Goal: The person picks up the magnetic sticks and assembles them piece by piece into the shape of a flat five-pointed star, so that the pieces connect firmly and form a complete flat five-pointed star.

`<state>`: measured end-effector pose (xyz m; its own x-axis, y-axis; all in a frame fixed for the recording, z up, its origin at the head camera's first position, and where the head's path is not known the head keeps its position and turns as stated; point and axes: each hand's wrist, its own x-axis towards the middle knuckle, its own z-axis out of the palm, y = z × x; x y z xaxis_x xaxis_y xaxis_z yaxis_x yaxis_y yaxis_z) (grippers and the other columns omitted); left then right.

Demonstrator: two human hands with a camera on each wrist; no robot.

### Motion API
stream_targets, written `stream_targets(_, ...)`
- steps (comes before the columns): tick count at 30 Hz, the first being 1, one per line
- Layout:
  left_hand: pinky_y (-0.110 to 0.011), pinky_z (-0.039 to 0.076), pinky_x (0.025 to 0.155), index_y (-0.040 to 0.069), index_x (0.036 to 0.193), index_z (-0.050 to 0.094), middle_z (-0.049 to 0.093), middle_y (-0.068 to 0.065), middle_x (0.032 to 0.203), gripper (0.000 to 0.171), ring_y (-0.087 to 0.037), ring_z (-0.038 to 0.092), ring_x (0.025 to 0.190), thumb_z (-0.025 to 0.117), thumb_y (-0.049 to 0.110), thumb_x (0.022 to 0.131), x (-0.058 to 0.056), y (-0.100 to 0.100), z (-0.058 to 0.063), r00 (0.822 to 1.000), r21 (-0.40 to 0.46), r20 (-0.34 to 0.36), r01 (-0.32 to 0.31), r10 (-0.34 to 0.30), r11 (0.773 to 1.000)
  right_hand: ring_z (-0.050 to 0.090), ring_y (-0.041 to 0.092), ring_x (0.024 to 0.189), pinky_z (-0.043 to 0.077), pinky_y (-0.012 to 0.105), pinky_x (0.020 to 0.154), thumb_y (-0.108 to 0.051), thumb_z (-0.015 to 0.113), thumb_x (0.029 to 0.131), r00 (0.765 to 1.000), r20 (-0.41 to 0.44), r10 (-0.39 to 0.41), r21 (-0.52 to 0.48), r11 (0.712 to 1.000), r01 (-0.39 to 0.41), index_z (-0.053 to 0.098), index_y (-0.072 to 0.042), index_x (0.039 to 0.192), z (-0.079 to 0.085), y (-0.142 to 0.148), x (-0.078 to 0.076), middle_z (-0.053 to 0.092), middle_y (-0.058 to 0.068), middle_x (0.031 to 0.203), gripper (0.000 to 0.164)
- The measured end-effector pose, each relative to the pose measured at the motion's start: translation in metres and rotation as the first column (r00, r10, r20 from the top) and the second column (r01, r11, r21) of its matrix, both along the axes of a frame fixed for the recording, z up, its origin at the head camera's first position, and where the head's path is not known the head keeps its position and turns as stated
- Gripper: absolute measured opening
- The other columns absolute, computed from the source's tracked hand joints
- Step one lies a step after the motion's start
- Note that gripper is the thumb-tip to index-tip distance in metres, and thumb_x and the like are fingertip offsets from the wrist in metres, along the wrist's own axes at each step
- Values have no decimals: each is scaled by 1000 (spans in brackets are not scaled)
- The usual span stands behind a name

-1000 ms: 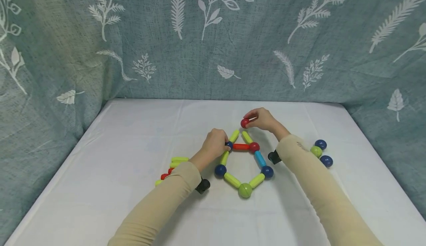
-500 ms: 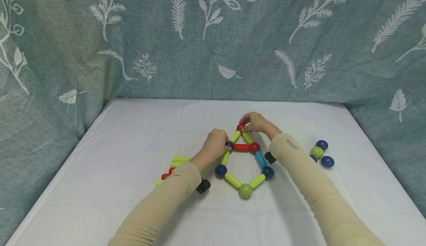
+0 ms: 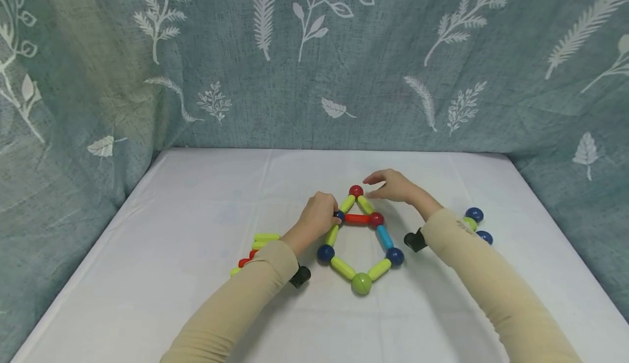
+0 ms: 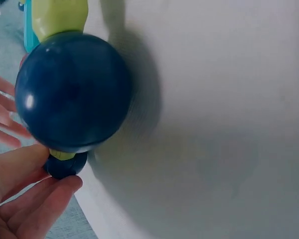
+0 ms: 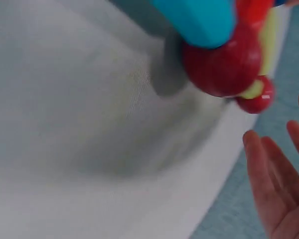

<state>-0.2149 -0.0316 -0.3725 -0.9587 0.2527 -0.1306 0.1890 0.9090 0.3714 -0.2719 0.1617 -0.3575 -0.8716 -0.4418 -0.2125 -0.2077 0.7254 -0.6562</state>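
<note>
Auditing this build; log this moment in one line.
left hand: pinches blue ball; right hand: empty, near top red ball; two lime rods: touching it

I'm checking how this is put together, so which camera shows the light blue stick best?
The head view: the light blue stick shows whole between a red ball and a dark blue ball. The right wrist view shows it close but cut off by the top edge; the left wrist view shows only a strip.
</note>
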Motion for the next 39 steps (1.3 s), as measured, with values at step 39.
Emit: stream_targets(39,-20,31,48,5,65,56,42,0,55,31,-13,41,54,76,26,75,44,-27,6,993,-102,-19,111,-113,989,59,15,73,51,27,65,-10,63,85,958,105,-268,-44,961,274,60,3,107,-28,31,66,60,15,101,26)
